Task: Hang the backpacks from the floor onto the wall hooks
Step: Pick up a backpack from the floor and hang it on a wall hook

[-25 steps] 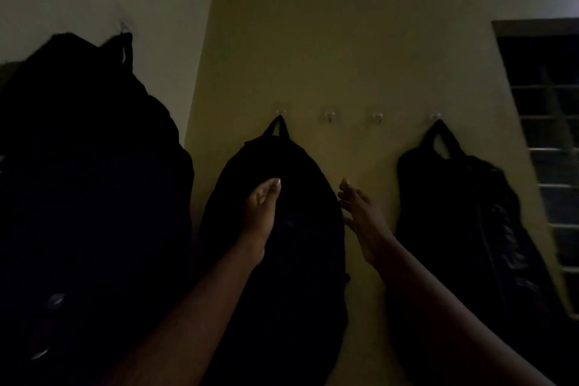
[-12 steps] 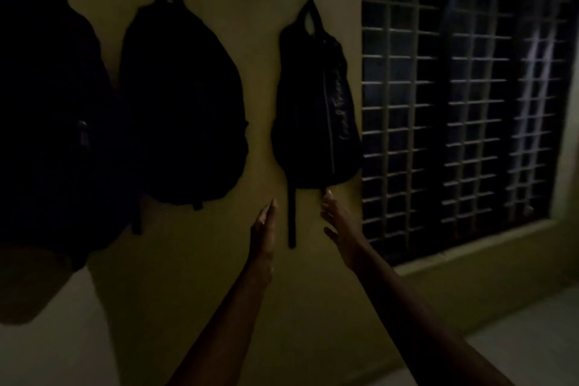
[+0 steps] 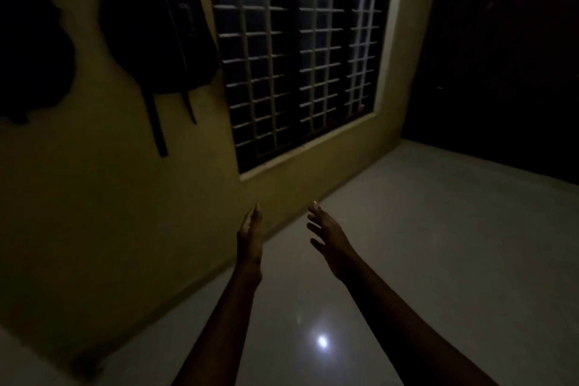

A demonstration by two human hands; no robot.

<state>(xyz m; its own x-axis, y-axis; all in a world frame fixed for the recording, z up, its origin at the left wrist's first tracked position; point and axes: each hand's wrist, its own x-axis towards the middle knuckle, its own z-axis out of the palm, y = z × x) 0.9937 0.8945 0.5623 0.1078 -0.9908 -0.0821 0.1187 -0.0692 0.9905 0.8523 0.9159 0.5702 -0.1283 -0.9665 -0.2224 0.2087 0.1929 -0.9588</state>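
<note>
Dim room, bare floor ahead showing no bag to fetch, two dark backpacks hanging on the wall up and left of the grip, hooks cut off above, and left hand, the nearer, and right hand both spread and empty.

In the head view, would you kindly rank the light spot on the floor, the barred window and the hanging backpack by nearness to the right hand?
From the right hand:
1. Light spot, on the floor below it.
2. Barred window, on the wall above.
3. Hanging backpack, upper left, beyond the window's near edge.
</note>
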